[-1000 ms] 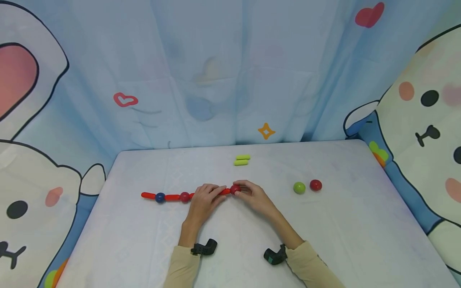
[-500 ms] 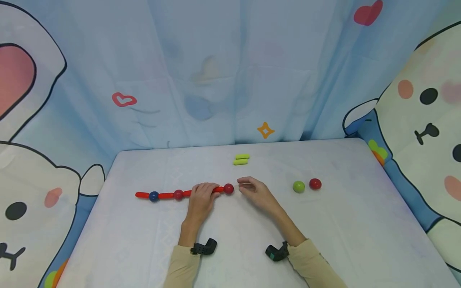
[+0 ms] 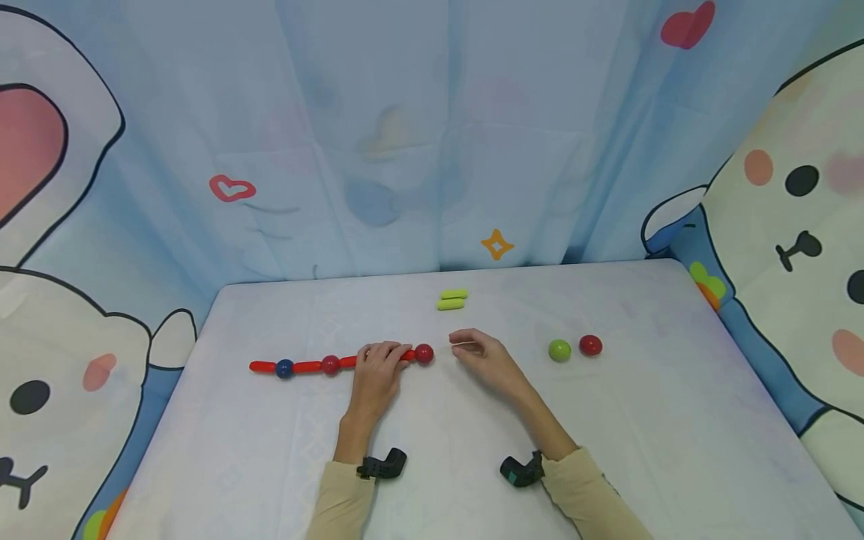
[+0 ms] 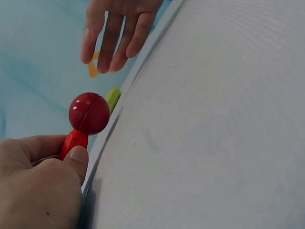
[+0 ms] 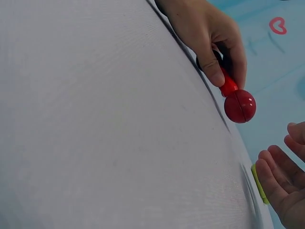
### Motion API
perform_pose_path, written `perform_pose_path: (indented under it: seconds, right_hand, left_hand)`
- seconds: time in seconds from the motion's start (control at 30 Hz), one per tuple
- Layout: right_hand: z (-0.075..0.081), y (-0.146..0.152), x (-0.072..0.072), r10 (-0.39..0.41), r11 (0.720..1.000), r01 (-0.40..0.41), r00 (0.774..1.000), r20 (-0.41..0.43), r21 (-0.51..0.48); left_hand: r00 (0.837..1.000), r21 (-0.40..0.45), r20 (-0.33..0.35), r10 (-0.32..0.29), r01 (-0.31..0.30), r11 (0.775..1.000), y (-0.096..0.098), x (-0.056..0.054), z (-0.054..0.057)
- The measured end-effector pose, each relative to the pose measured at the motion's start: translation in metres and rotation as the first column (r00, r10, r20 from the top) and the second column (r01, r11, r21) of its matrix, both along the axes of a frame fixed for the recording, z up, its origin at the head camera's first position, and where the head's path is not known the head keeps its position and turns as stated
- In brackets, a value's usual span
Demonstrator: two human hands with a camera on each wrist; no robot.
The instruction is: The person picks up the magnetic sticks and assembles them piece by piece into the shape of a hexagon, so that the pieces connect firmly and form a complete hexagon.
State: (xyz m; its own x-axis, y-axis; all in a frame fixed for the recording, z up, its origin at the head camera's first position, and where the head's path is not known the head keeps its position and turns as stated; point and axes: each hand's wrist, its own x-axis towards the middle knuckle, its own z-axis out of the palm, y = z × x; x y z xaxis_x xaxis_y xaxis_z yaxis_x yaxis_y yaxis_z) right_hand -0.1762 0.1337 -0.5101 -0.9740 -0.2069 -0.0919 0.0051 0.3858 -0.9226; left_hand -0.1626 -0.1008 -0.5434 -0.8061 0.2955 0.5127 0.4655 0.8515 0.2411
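Note:
A chain of red rods (image 3: pixel 307 367) and balls lies across the table in the head view. A blue ball (image 3: pixel 284 368) sits between its two leftmost rods, with a red ball (image 3: pixel 331 365) farther along. My left hand (image 3: pixel 375 379) pinches the last red rod (image 4: pixel 74 142) between thumb and fingers, covering part of the chain. Beyond those fingers, a seamed red ball (image 4: pixel 89 113) caps the right end. My right hand (image 3: pixel 491 365) hovers just right of that ball, fingers loosely bent, holding nothing.
Two short lime-green rods (image 3: pixel 451 304) lie near the table's back edge. To the right rest a green ball (image 3: pixel 559 350) and a loose red ball (image 3: pixel 590 345). A blue curtain (image 3: pixel 378 112) hangs behind the white-covered table (image 3: pixel 641 450).
My right hand has let go of the end red ball and drawn back to the right. The chain has shifted a little left in my left hand's grip.

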Motion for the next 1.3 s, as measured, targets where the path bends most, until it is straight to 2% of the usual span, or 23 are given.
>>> perform_pose_path:
  seconds: [0.2,0.5,0.83,1.0,1.1,1.3]
  right_hand:
    - [-0.004,0.001,-0.011,-0.005,1.0,0.005,0.999,-0.044,0.013]
    - [0.0,0.0,-0.035,-0.041,0.993,0.053,0.993,-0.115,0.105]
    - [0.001,-0.005,-0.057,0.03,0.973,0.03,0.967,-0.252,0.231]
    - [-0.003,-0.008,-0.068,0.093,0.958,0.0,0.945,-0.313,0.286]
    - [-0.006,-0.011,-0.074,0.121,0.944,-0.012,0.942,-0.312,0.33]
    - [-0.002,-0.017,-0.075,0.094,0.922,0.01,0.964,-0.25,0.388]
  left_hand:
    - [0.999,0.023,0.035,0.008,-0.009,1.0,0.0,-0.001,0.0]
    - [1.0,0.025,0.002,0.0,0.0,1.0,-0.001,-0.005,-0.005]
    - [1.0,0.017,0.021,0.006,-0.006,1.0,0.0,-0.004,-0.004]
    - [0.999,0.011,0.039,0.014,-0.015,1.0,0.0,-0.004,-0.005]
    - [0.999,-0.004,0.049,0.02,-0.02,1.0,0.0,-0.005,-0.007]
    - [0.999,0.007,0.05,0.011,-0.011,1.0,0.0,-0.004,-0.006]
